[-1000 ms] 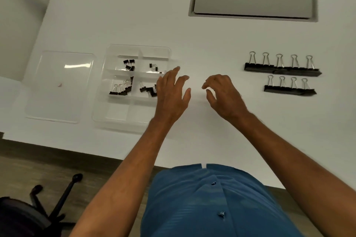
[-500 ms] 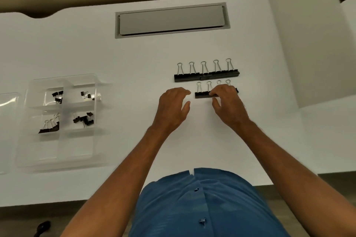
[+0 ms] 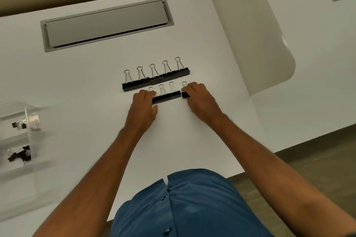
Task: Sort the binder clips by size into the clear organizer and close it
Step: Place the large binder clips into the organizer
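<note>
From the head camera, the near row of binder clips (image 3: 167,96) lies on the white desk (image 3: 86,82) between both hands. The left hand (image 3: 143,106) grips its left end; the right hand (image 3: 200,98) pinches the rightmost clip (image 3: 185,94), slightly apart from the others. The clear organizer (image 3: 21,140) sits far left.

- The person wears a blue button-front shirt (image 3: 192,204) of plain, smooth cloth.
- A row of small dark buttons (image 3: 163,198) runs down its front placket, three of them showing.
- A small notch shows in the shirt's edge at the top of the placket.
- Both forearms are bare to the edge of the view, with no sleeve on either.
- The left hand (image 3: 143,107) and right hand (image 3: 200,100) are bare: no glove, ring, or watch shows.
</note>
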`<state>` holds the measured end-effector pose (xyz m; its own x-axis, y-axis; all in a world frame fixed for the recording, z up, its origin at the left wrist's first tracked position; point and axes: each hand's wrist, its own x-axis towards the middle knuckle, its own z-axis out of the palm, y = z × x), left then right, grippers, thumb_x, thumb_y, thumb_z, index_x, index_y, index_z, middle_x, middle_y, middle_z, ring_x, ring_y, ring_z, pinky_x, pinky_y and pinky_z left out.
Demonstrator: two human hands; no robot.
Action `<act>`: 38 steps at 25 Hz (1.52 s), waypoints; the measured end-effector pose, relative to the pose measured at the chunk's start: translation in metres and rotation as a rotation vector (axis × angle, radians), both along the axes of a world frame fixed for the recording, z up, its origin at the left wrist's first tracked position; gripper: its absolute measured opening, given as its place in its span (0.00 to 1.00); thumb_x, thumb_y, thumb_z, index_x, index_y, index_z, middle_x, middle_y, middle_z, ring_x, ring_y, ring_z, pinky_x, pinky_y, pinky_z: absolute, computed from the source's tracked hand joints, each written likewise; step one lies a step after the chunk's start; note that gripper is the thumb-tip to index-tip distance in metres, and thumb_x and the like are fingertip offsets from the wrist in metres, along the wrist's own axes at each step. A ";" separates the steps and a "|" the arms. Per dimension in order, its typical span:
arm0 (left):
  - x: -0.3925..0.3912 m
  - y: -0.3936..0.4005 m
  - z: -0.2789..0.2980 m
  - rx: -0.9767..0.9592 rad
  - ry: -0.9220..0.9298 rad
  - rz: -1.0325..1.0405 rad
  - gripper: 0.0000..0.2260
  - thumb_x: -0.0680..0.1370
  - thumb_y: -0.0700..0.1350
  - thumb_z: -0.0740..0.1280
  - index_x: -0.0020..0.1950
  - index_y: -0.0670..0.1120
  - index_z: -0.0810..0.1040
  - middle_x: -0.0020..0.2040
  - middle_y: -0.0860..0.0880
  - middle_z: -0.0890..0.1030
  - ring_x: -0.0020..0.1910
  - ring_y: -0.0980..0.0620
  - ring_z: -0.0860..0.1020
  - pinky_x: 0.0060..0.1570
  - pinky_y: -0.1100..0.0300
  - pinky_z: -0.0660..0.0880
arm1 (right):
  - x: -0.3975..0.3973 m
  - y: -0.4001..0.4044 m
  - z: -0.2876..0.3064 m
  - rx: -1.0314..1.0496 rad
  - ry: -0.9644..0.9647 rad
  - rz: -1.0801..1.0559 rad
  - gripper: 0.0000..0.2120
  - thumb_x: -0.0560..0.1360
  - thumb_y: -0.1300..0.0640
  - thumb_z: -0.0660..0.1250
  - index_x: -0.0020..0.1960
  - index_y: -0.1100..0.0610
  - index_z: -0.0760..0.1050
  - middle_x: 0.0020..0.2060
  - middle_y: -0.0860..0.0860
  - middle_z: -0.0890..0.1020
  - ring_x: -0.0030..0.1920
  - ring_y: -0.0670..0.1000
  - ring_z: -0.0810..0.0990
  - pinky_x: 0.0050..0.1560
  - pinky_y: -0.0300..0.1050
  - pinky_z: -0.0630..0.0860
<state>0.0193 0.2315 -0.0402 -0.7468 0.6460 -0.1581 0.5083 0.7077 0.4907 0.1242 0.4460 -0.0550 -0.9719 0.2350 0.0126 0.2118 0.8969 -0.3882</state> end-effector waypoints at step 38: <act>-0.013 0.032 -0.012 0.014 -0.071 0.051 0.08 0.77 0.43 0.71 0.55 0.48 0.78 0.50 0.50 0.78 0.51 0.49 0.74 0.49 0.54 0.75 | -0.033 -0.025 0.011 -0.049 -0.106 0.072 0.09 0.70 0.64 0.66 0.50 0.60 0.78 0.48 0.55 0.76 0.47 0.55 0.74 0.33 0.46 0.70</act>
